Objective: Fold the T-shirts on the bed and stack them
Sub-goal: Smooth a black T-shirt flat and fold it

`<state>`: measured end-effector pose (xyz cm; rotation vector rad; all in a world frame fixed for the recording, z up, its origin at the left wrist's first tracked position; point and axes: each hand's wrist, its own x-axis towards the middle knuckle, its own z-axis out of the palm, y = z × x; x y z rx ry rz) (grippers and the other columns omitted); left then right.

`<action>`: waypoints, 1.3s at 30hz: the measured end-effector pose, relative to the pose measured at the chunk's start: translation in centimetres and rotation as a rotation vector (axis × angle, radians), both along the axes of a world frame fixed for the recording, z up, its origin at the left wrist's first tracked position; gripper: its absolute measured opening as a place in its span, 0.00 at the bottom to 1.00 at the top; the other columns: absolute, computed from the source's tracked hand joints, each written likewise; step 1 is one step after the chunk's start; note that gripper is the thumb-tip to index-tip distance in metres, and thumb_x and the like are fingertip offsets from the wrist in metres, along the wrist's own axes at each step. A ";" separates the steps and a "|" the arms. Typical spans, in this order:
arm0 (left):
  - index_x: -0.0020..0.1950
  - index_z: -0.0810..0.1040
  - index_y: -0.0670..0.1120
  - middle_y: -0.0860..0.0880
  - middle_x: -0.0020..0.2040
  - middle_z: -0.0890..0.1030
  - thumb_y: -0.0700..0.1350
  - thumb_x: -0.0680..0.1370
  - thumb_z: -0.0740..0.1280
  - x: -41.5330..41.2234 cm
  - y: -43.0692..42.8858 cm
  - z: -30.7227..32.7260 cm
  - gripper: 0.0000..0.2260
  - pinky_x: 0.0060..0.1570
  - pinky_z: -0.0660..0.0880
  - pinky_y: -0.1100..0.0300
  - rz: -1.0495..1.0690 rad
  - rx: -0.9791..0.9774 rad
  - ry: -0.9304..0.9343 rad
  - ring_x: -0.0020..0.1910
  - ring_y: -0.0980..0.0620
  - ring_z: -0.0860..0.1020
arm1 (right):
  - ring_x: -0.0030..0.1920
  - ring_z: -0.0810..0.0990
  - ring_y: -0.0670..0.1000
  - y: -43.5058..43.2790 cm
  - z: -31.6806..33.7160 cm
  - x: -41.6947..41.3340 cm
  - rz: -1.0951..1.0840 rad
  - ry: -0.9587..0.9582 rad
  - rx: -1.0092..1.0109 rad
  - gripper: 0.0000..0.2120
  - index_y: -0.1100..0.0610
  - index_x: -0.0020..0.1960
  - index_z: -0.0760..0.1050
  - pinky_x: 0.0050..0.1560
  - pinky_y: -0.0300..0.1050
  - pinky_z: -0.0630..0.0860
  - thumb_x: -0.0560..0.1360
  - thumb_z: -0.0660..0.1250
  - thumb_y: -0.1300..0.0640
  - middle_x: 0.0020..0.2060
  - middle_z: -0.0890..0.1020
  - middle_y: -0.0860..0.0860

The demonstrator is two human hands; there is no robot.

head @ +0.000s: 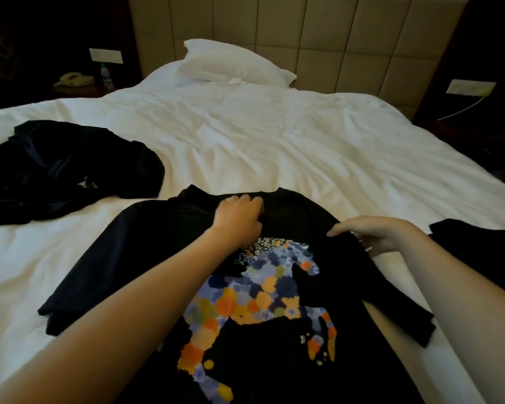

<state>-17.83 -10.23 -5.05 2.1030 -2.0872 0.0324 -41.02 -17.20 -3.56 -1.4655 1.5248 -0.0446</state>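
Flattening step: horse-print T-shirt (146,243) lies face-up under both hands. Left hand (239,220) grips fabric at collar, right hand (373,231) pinches shoulder edge. Next, likely: smooth flat, fold sleeves in.

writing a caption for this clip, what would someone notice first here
The black T-shirt spread at the near edge of the white bed grabs the eye, with its bright horse print in orange, yellow and blue. Both hands are on it: the left hand grips fabric by the collar and the right hand pinches a shoulder. A crumpled dark heap of clothes lies to the left.
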 end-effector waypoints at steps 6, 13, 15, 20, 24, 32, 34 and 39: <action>0.57 0.74 0.44 0.50 0.44 0.71 0.43 0.78 0.61 -6.6 0.8 -0.6 0.09 0.40 0.68 0.58 -0.234 0.107 0.390 0.44 0.49 0.72 | 0.52 0.79 0.55 0.5 0.8 -3.8 0.020 0.112 0.189 0.22 0.63 0.60 0.76 0.54 0.47 0.75 0.70 0.73 0.55 0.51 0.81 0.56; 0.70 0.65 0.47 0.46 0.69 0.66 0.54 0.80 0.56 -10.6 1.6 -3.0 0.20 0.64 0.61 0.53 -0.251 0.049 0.169 0.67 0.44 0.64 | 0.36 0.72 0.55 -1.0 1.1 -5.0 -0.438 0.117 -0.522 0.15 0.63 0.37 0.68 0.32 0.46 0.67 0.75 0.69 0.55 0.36 0.73 0.56; 0.74 0.60 0.48 0.46 0.75 0.59 0.57 0.81 0.54 -11.2 1.9 -3.8 0.24 0.69 0.55 0.52 -0.277 0.056 0.121 0.73 0.45 0.57 | 0.32 0.69 0.54 -1.5 0.6 -4.8 -0.422 0.155 -0.679 0.17 0.61 0.34 0.65 0.29 0.45 0.62 0.76 0.67 0.55 0.31 0.70 0.54; 0.77 0.49 0.57 0.48 0.78 0.44 0.60 0.81 0.50 -11.0 1.1 -4.6 0.26 0.73 0.39 0.49 -0.419 0.160 0.006 0.76 0.45 0.42 | 0.48 0.78 0.58 -2.3 0.5 -3.5 0.096 0.871 -1.006 0.08 0.61 0.57 0.68 0.33 0.42 0.62 0.78 0.62 0.62 0.48 0.77 0.57; 0.76 0.44 0.62 0.49 0.78 0.40 0.60 0.81 0.47 -10.7 0.4 -5.0 0.24 0.71 0.34 0.45 -0.524 0.229 -0.095 0.76 0.45 0.38 | 0.50 0.78 0.53 -3.3 0.2 -3.7 0.240 1.152 -1.042 0.16 0.59 0.60 0.67 0.31 0.38 0.61 0.74 0.66 0.65 0.51 0.77 0.53; 0.77 0.48 0.58 0.47 0.78 0.44 0.56 0.82 0.48 -9.8 0.9 -4.2 0.23 0.72 0.37 0.49 -0.489 0.268 0.033 0.77 0.48 0.42 | 0.62 0.68 0.57 -1.4 -0.3 -1.6 0.260 1.129 -1.072 0.21 0.56 0.64 0.66 0.65 0.54 0.62 0.73 0.66 0.59 0.61 0.68 0.56; 0.77 0.52 0.55 0.46 0.78 0.47 0.53 0.83 0.49 -8.7 1.5 -3.4 0.22 0.73 0.40 0.51 -0.426 0.240 0.086 0.77 0.48 0.45 | 0.63 0.67 0.58 -0.1 0.0 0.1 0.271 1.005 -1.071 0.20 0.57 0.65 0.66 0.65 0.55 0.61 0.75 0.63 0.60 0.62 0.68 0.57; 0.74 0.61 0.51 0.45 0.76 0.56 0.49 0.82 0.53 -3.3 4.5 -1.1 0.20 0.73 0.50 0.52 -0.119 0.083 0.090 0.75 0.46 0.54 | 0.63 0.67 0.59 4.0 0.0 4.9 0.364 0.809 -1.035 0.19 0.57 0.67 0.65 0.62 0.55 0.63 0.77 0.60 0.59 0.63 0.68 0.58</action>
